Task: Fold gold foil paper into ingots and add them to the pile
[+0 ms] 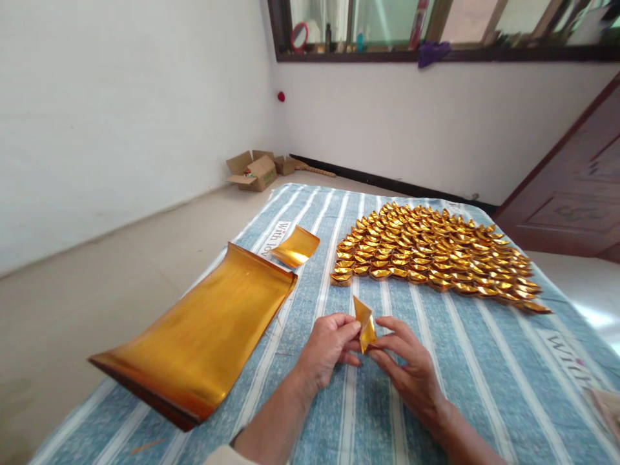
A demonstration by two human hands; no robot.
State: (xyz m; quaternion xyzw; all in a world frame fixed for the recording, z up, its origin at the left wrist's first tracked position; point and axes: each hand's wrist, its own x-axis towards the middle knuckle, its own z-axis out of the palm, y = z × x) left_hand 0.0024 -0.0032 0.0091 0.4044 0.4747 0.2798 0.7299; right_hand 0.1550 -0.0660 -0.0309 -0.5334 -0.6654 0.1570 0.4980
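Left hand [329, 345] and right hand [409, 365] both pinching folded gold paper [365, 323]. Gold sheets [203, 336] at 9 o'clock, folded ingots [436, 252] at 1 o'clock.

Bright daylight, foil glare, warped edges

Two hands are in view, the left hand [325, 345] and the right hand [411, 365], and together they hold one small folded gold paper [365, 325]. On the striped bed cover [484, 374] there is one large stack of gold foil sheets [203, 336]; the number of sheets in it cannot be counted. Beside its far end lies one single loose gold sheet [296, 246]. Further back there is one big group of folded gold ingots [436, 255], laid in overlapping rows; they are many dozens, too many and too small for an exact count. On the floor by the wall stand two open cardboard boxes [254, 171].
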